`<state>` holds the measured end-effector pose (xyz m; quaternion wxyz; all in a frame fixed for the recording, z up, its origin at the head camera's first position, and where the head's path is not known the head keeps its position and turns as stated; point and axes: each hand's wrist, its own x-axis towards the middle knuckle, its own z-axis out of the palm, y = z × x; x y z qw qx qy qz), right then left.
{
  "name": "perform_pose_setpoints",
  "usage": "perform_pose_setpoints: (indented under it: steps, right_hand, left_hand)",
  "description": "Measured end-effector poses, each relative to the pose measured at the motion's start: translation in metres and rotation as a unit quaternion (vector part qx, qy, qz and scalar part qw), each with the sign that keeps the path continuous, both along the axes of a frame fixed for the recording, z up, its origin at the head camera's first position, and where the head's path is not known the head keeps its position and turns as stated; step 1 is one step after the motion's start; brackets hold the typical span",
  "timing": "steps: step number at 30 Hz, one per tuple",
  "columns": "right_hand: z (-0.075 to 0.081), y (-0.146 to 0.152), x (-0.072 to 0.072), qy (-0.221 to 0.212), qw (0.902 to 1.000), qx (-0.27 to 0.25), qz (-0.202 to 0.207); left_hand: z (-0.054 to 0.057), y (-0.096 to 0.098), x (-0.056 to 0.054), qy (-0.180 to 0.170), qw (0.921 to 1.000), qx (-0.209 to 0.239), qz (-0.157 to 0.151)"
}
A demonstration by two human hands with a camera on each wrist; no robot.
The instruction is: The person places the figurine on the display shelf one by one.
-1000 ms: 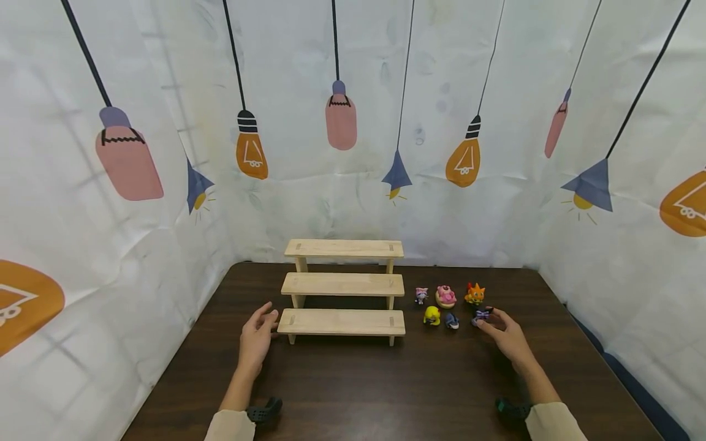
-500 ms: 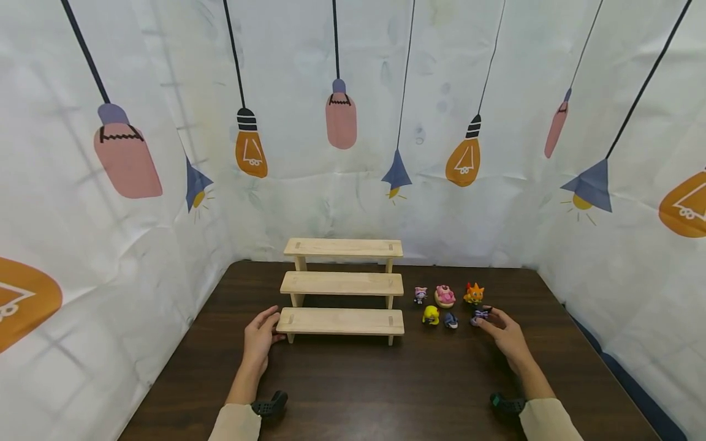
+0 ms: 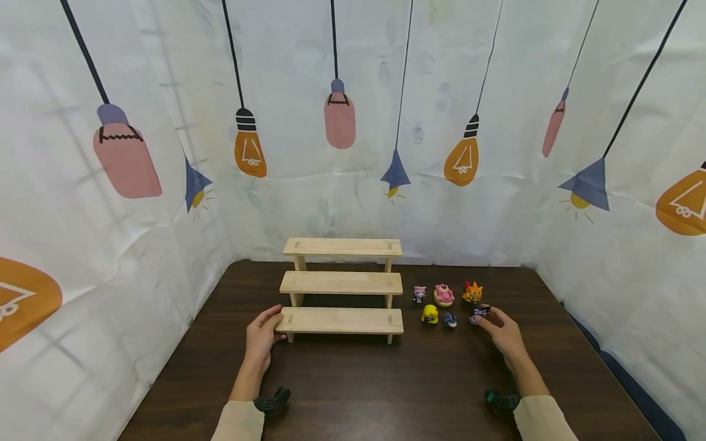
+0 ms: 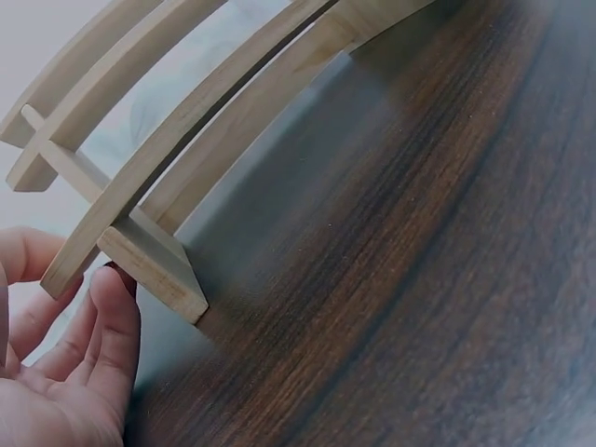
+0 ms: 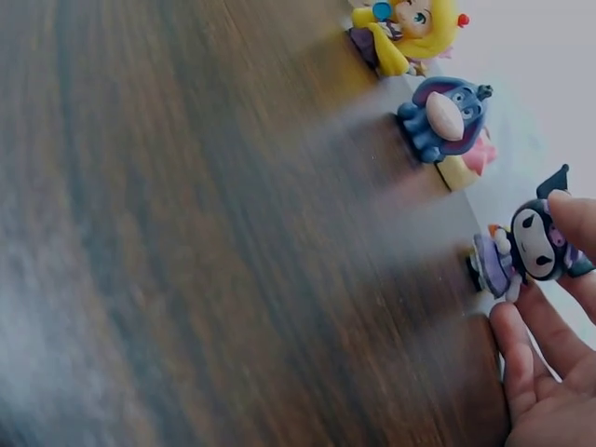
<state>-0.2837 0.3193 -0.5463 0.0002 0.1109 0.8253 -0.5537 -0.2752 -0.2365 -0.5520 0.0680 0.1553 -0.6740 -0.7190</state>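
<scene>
brown table [image 3: 353,380] | left hand [image 3: 261,337] – gripping shelf [image 3: 342,321] | right hand [image 3: 506,338] – pinching figurine [image 5: 536,246]

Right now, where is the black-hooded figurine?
In the head view, the right hand holds the black-hooded figurine, right of the blue figurine, below the orange one.

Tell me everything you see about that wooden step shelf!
The three-tier wooden stand has three long, flat, pale boards rising like stairs toward the back, each on legs near its ends. It looks like bare wood, with grain showing and small joint marks near the board ends. It stands upright on the dark brown table, and the left hand grips the left end of its lowest board.
</scene>
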Motion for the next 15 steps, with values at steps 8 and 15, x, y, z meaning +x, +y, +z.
perform_pose_setpoints:
  steps: [8,15]
  right_hand:
    - [-0.0012,-0.0025,0.0036,0.000,0.9999,0.012,-0.003]
    - [-0.0013,-0.0040,0.0048,0.009,0.9997,0.019,-0.013]
  left_hand:
    - [-0.0022,-0.0021,-0.0001,0.002,0.9999,0.015,-0.001]
    - [-0.0033,-0.0033,0.0011,0.007,0.9997,0.022,-0.007]
